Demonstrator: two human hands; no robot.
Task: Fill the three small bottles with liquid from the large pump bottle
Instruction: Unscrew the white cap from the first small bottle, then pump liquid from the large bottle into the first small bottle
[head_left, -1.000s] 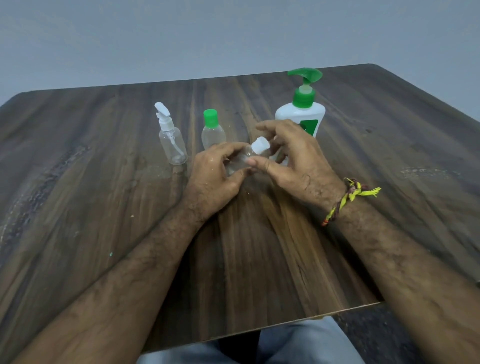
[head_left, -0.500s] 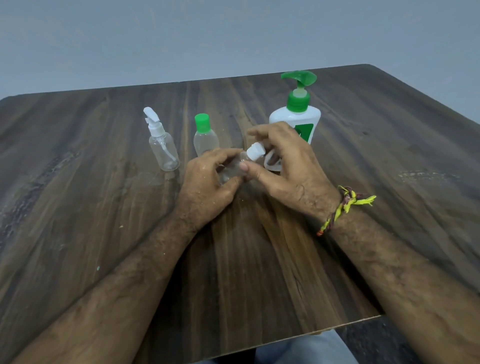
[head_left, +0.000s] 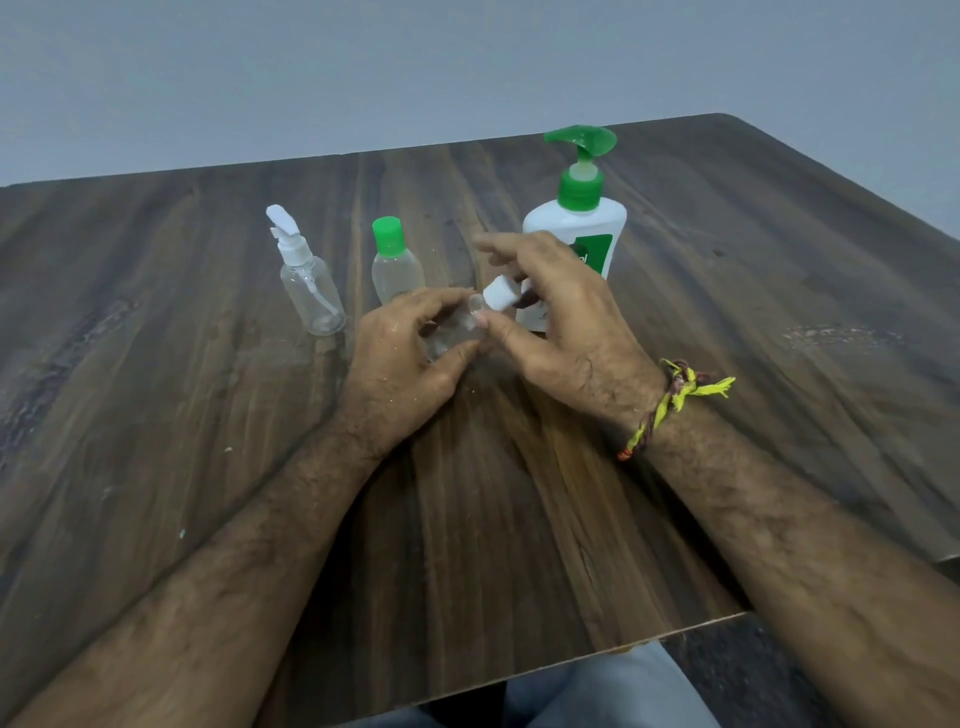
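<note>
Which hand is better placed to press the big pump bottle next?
Right. The right hand is directly in front of the pump bottle, holding only the white cap; the left hand holds the small bottle.

You see only one text fragment: white letters "ol" on green label of large pump bottle (head_left: 576, 228), rest hidden behind your right hand (head_left: 561, 312).

Your forearms reach in from the near edge and meet mid-table. Your left hand (head_left: 410, 358) curls closed, thumb under fingers. Your right hand (head_left: 561, 317) pinches at thumb and forefinger, its other fingers raised and spread.
</note>
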